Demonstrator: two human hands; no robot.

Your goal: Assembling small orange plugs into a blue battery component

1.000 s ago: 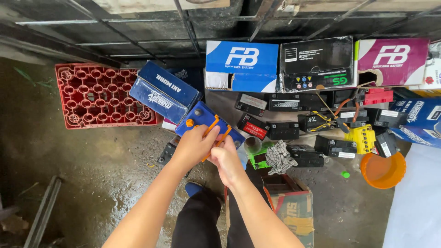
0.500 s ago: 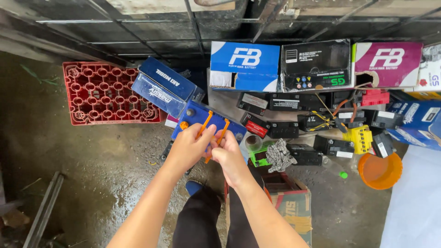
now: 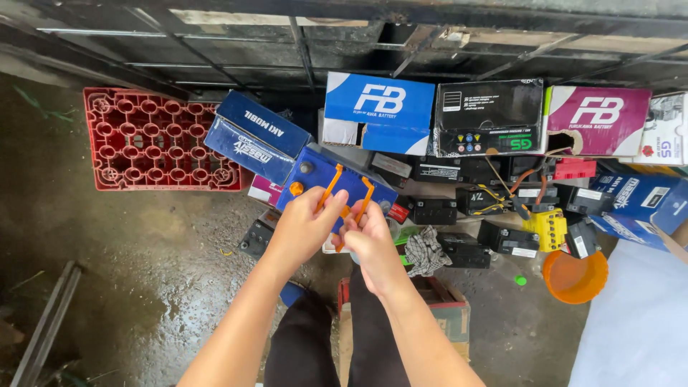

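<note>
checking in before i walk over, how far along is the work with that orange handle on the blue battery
Done: the blue battery sits out in front of the boxes. In hand: both hands, left and right, grip the orange handle above it. Left: the handle is not seated; its two arms still stand up off the case.

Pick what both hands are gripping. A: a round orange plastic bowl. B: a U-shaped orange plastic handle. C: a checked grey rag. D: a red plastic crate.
B: the left hand and the right hand each pinch one arm of the U-shaped orange plastic handle, held above the blue rectangular battery.
</note>
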